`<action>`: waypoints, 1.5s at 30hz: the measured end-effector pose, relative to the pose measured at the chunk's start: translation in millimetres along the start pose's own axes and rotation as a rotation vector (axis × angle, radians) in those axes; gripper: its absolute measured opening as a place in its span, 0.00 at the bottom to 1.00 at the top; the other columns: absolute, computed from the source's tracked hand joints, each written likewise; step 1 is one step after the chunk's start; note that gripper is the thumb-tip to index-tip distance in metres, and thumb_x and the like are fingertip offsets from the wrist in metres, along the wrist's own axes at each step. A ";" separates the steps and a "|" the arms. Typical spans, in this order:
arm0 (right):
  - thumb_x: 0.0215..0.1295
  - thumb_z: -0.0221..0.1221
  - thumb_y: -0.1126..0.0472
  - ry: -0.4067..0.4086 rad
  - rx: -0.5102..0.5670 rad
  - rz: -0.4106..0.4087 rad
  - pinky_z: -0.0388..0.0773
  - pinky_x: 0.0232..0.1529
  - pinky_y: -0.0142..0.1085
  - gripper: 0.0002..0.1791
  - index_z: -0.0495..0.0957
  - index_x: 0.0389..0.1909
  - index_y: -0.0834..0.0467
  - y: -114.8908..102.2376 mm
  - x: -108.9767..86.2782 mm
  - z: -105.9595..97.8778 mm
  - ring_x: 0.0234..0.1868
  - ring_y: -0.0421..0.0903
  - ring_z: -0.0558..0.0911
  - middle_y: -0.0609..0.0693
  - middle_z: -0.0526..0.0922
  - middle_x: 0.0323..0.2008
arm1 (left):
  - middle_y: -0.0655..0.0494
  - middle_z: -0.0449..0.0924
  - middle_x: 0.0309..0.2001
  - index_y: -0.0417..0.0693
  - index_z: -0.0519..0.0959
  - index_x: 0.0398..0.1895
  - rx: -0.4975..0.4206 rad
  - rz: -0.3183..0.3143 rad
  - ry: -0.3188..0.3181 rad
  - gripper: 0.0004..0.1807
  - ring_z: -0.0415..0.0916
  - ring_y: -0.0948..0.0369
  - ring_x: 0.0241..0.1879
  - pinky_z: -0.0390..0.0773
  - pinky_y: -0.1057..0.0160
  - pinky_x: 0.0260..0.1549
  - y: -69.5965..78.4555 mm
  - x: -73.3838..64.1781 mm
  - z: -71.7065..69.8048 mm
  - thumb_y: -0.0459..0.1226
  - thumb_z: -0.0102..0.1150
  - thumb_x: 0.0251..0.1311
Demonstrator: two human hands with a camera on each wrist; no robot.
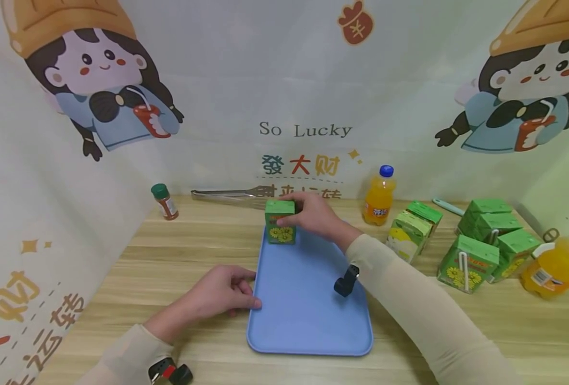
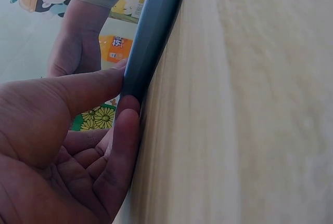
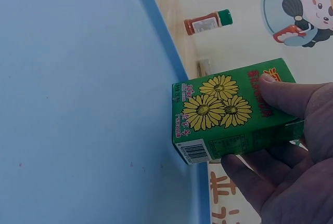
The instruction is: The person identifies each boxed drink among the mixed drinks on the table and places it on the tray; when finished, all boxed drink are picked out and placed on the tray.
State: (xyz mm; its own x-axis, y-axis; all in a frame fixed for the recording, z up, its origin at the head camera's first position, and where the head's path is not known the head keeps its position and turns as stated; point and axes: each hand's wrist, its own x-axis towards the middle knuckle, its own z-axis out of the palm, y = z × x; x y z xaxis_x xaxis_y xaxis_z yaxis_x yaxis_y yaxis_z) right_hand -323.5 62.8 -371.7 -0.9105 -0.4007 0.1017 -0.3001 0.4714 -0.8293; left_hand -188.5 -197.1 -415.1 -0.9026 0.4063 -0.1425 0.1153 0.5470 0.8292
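A green drink carton (image 1: 281,223) with yellow flowers is gripped by my right hand (image 1: 314,214), thumb on its flowered face and fingers on another side. It stands upright at the far left corner of a blue tray (image 1: 313,299); the right wrist view shows the carton (image 3: 229,107) at the tray's raised rim. On the tray's left side, my left hand (image 1: 224,291) pinches the rim between thumb and curled fingers. Close up in the left wrist view, that hand (image 2: 78,141) meets the edge of the tray (image 2: 151,37), which lies on the wooden table.
Several green cartons (image 1: 468,262) stand at the right, with yellow-green ones (image 1: 408,235) nearer the tray. Orange drink bottles stand behind (image 1: 379,198) and far right (image 1: 556,267). A green-capped spice jar (image 1: 165,202) is back left; a whisk (image 1: 231,195) lies along the back.
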 end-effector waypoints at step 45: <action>0.67 0.80 0.56 0.033 0.103 -0.029 0.71 0.78 0.57 0.52 0.64 0.87 0.53 29.7 -65.7 -38.0 0.82 0.61 0.70 0.60 0.69 0.82 | 0.55 0.87 0.34 0.24 0.78 0.70 -0.003 -0.006 0.018 0.41 0.82 0.59 0.25 0.85 0.60 0.24 0.0 0.3 1.2 0.38 0.85 0.60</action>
State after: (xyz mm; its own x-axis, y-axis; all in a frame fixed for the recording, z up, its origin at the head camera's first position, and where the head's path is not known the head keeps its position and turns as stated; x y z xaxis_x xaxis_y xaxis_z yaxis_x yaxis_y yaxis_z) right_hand -283.5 133.0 -382.1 -0.9113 -0.3861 0.1431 -0.2970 0.3757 -0.8778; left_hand -188.3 -196.1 -415.8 -0.9105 0.3898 -0.1378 0.1085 0.5469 0.8301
